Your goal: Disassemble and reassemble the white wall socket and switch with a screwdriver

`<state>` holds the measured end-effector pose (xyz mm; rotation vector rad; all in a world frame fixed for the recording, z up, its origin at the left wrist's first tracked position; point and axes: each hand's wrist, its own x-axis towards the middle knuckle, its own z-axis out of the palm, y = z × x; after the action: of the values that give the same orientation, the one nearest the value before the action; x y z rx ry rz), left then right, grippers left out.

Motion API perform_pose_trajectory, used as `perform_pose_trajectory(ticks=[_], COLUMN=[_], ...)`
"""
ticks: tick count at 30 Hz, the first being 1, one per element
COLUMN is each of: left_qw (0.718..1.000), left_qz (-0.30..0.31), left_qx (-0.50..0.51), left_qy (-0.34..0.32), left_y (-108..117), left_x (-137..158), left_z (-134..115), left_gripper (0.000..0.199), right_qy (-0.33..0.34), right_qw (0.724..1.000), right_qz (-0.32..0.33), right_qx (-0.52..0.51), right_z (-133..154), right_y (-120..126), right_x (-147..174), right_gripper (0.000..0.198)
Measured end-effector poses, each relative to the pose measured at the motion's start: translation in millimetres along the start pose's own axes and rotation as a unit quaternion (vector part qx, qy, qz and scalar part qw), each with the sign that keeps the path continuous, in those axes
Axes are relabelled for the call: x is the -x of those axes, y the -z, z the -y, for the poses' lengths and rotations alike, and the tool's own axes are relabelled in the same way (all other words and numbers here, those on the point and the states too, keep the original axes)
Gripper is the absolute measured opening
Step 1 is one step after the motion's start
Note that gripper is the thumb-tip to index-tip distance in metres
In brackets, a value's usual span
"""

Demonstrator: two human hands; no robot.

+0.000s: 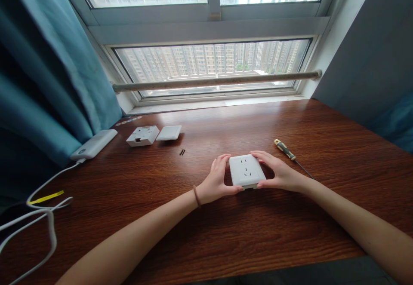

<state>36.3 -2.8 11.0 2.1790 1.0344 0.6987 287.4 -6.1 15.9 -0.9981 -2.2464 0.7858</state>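
Five-slot wall socket [247,171]: between 4 and 5 o'clock from view centre, slotted face up.
Left hand [214,182]: fingers and thumb hold the socket's 9 o'clock side.
Right hand [281,173]: likewise, 3 o'clock side.
Screwdriver [284,149]: on wooden desk [232,124], socket's 2 o'clock.
Dark screws [182,152]: socket's 9-to-10 o'clock.
White box [142,136]: same bearing, farther.

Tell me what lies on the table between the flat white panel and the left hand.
Two small dark screws lie there, nearer the white panel than the left hand, as the head view shows.
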Motion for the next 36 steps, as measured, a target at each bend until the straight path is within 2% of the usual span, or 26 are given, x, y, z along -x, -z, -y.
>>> perform_pose_trajectory(ticks=[3, 7, 10, 17, 23, 27, 31, 36], left_qw=[1.0, 1.0, 1.0, 1.0, 0.999, 0.999, 1.0, 1.0], left_qz=[-0.004, -0.005, -0.004, -0.012, -0.034, -0.04, -0.018, 0.01], left_qx=[0.003, 0.003, -0.006, -0.016, 0.013, 0.03, 0.012, -0.025], left_qy=[-0.005, -0.009, -0.006, -0.004, -0.017, -0.015, -0.003, 0.007], left_y=[-0.7, -1.6, -2.8, -5.3, -3.6, -2.5, -2.0, -2.2], left_x=[0.3, 0.4, -0.2, -0.8, 0.2, 0.2, 0.7, 0.9], left_z=[1.5, 2.5, 2.9, 5.0, 2.4, 1.1, 1.6, 0.5], left_gripper=[0.088, 0.091, 0.094, 0.09, 0.087, 0.096, 0.103, 0.096], right_qy=[-0.01, -0.034, -0.042, -0.038, -0.027, -0.024, -0.031, -0.073], right_qw=[1.0, 0.997, 0.996, 0.996, 0.988, 0.981, 0.973, 0.968], right_qz=[0.002, 0.018, 0.025, 0.011, -0.004, -0.026, -0.057, -0.112], right_qx=[-0.024, -0.062, -0.07, -0.078, -0.149, -0.193, -0.22, -0.211], right_z=[-2.3, -4.3, -3.7, -5.8, -6.3, -1.3, -1.3, -29.4], right_y=[-2.1, -4.6, -5.2, -8.1, -10.4, -7.6, 14.2, 82.1], right_x=[1.0, 2.9, 3.5, 2.7, 2.9, 1.6, -1.9, 11.9], right_gripper=[0.088, 0.106, 0.112, 0.109, 0.105, 0.099, 0.093, 0.084])
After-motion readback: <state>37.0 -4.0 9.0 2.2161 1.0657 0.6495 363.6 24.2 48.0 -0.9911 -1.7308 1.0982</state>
